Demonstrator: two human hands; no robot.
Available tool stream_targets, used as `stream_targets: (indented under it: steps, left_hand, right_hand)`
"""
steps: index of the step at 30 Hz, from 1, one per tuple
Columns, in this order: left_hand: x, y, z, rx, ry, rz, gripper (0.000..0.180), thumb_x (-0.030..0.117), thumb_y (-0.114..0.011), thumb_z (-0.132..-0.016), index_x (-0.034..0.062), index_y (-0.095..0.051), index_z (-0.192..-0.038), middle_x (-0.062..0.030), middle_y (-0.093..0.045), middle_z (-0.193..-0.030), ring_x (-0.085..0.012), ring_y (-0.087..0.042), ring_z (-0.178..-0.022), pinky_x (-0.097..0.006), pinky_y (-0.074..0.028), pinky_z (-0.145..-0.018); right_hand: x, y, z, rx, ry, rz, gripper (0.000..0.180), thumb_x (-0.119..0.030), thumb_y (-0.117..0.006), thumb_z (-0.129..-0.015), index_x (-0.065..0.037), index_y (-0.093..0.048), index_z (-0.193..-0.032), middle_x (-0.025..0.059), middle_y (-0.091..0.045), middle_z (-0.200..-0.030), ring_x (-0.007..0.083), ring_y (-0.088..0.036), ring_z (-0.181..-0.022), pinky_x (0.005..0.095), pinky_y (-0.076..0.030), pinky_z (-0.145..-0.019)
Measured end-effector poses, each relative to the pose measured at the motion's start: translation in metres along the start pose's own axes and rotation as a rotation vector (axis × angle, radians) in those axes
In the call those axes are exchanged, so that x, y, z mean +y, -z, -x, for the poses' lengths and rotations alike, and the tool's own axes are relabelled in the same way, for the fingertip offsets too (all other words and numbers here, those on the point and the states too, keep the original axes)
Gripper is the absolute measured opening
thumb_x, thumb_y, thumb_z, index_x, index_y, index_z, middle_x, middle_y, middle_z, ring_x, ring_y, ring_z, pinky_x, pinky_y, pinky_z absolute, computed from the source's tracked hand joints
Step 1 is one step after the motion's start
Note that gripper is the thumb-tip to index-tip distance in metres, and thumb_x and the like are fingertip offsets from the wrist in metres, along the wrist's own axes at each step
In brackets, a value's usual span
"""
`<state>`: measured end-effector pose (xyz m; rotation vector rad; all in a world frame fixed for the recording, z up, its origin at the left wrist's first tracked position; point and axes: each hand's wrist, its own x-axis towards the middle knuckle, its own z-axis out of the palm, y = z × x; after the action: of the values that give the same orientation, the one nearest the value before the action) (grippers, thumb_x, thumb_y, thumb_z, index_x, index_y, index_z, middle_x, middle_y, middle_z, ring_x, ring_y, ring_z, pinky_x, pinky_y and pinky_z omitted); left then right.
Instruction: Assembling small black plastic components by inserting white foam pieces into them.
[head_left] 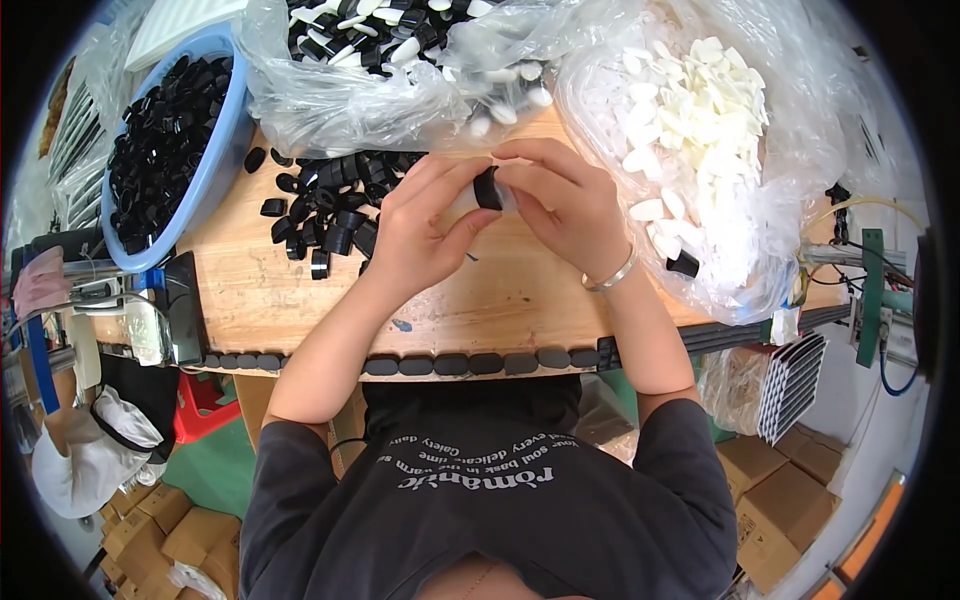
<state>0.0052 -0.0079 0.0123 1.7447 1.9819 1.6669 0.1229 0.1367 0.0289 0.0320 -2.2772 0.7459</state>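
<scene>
My left hand (408, 222) pinches a short black oval cap (486, 189) between thumb and fingers, above the middle of the table. Closed in from the other side, my right hand (575, 212) has its fingertips at a pale, whitish piece (506, 197) against the cap's right side. Fingers partly cover that piece, so its full shape is hidden. Just left of my left hand lies a pile of loose black caps (335, 190) on the wood. Beyond my right hand, flat white oval pieces (712, 100) are heaped in a clear plastic bag (600, 85).
A blue basin (240, 115) full of black caps stands at the far left. Another plastic bag (330, 110) at the back holds mixed black and white pieces. Black oval pads (450, 365) line the table's front edge. One black cap (683, 264) lies by the white heap.
</scene>
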Motion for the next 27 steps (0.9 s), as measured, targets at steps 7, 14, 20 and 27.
stream_targets:
  steps: [7,14,20,27]
  left_hand:
    - [0.001,0.001,0.004,-0.060,0.114,0.048,0.042,0.001,-0.076,-0.070,0.0008,-0.064,-0.110,-0.0119,-0.066,-0.099,-0.0254,-0.063,-0.088,-0.031,-0.050,-0.078]
    - [-0.001,0.003,0.006,-0.086,0.154,0.059,0.042,0.001,-0.076,-0.070,0.0004,-0.064,-0.110,-0.0116,-0.066,-0.096,-0.0223,-0.063,-0.086,-0.031,-0.050,-0.075]
    - [0.002,0.000,0.003,-0.009,0.068,0.016,0.042,0.001,-0.076,-0.069,0.0004,-0.065,-0.109,-0.0127,-0.066,-0.094,-0.0262,-0.063,-0.084,-0.032,-0.050,-0.074]
    - [0.001,0.001,0.002,-0.013,0.032,-0.021,0.044,0.001,-0.077,-0.068,-0.0003,-0.064,-0.109,-0.0135,-0.065,-0.093,-0.0286,-0.062,-0.083,-0.032,-0.050,-0.072]
  right_hand:
    - [-0.004,0.009,-0.002,-0.083,0.269,0.288,0.018,0.001,-0.067,-0.071,0.001,-0.065,-0.089,0.0118,-0.067,-0.104,0.0197,-0.062,-0.063,0.0281,-0.049,-0.052]
    - [-0.001,0.001,0.002,-0.061,0.318,0.320,0.019,0.000,-0.068,-0.072,0.003,-0.065,-0.091,0.0144,-0.067,-0.104,0.0220,-0.062,-0.063,0.0276,-0.050,-0.051]
    - [-0.004,-0.007,0.009,-0.056,-0.482,-0.313,0.017,0.001,-0.065,-0.083,0.002,-0.067,-0.100,0.0084,-0.070,-0.097,0.0140,-0.067,-0.078,0.0235,-0.054,-0.063]
    - [-0.008,-0.001,0.004,-0.134,-0.563,-0.318,0.019,0.003,-0.064,-0.083,0.000,-0.067,-0.101,0.0083,-0.070,-0.089,0.0133,-0.067,-0.072,0.0241,-0.054,-0.062]
